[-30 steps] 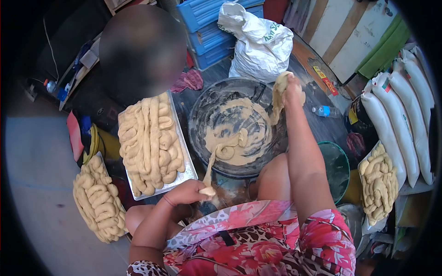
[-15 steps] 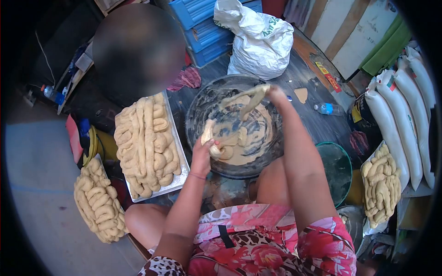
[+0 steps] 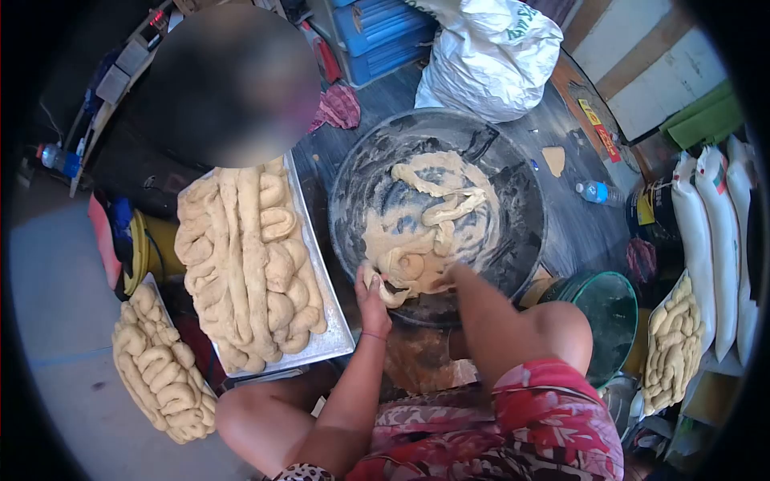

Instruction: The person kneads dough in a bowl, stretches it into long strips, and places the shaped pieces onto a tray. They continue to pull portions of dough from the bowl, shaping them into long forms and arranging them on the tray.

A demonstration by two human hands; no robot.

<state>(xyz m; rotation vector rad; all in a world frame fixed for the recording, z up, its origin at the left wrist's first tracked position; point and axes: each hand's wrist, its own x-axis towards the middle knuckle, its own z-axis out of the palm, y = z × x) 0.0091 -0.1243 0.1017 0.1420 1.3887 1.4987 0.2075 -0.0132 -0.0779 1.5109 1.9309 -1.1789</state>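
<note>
A wide black basin [image 3: 517, 276] stands in front of me, its inside smeared with pale flour [image 3: 385, 228]. My left hand [image 3: 371, 301] is at its near left rim, closed round the end of a dough rope [image 3: 393, 298] that hangs into the basin. Low in the basin, my right hand [image 3: 437, 276] is down in the flour beside that rope; its fingers are blurred and partly hidden. A long, curved dough strip [image 3: 453, 210] lies farther back on the flour. Left of the basin, a metal tray [image 3: 325, 353] bears heaped, floury dough ropes [image 3: 253, 256].
More dough ropes are piled at far left [image 3: 160, 361] and far right [image 3: 672, 345]. A white sack [image 3: 489, 64] and blue crates [image 3: 385, 48] stand behind. At right are a green-rimmed tub [image 3: 613, 329], a water bottle [image 3: 600, 193] and long white bags [image 3: 714, 248].
My right hand has come down and toward me from the basin's far right edge, and the dough strip it held now lies in the basin. My left hand still holds dough, lower at the rim.
</note>
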